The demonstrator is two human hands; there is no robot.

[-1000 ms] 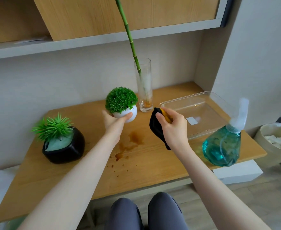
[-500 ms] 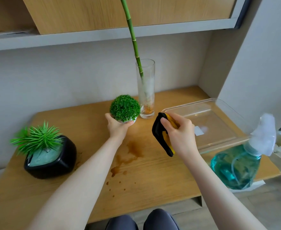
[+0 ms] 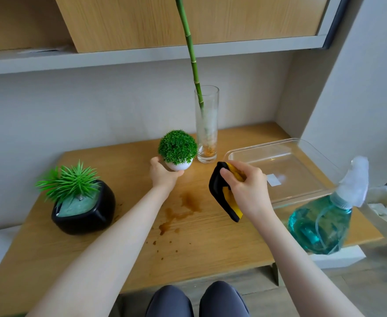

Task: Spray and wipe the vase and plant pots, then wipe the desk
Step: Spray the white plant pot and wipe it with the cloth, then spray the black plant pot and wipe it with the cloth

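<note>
Beside the fingertips of my left hand [image 3: 164, 173], which curl under and round the small white pot [image 3: 178, 166] of the round green shrub, stands the tall glass vase [image 3: 207, 124] with its bamboo stem [image 3: 189, 42], close on the far right of that grip. My right hand [image 3: 248, 187] is closed on the black-and-yellow cloth [image 3: 222, 195], thumb and fingers pinching its top fold while the rest hangs below the knuckles over the wooden desk [image 3: 210, 243]. Whether the white pot sits on the desk or is just lifted off it, I cannot tell. Between the two wrists lies a brown spill [image 3: 189, 202], with droplets trailing toward me. The risk I judge greatest is a knock: any swing of the pot toward the vase could tip that narrow, top-heavy glass. A dangling cloth could also drag through the spill and smear it onto the pot. Right of my cloth hand sit a clear tray [image 3: 302, 170] and the blue spray bottle [image 3: 320, 220] near the desk edge, where an elbow could send it off. The black pot [image 3: 85, 211] stands well left of my fingers.
</note>
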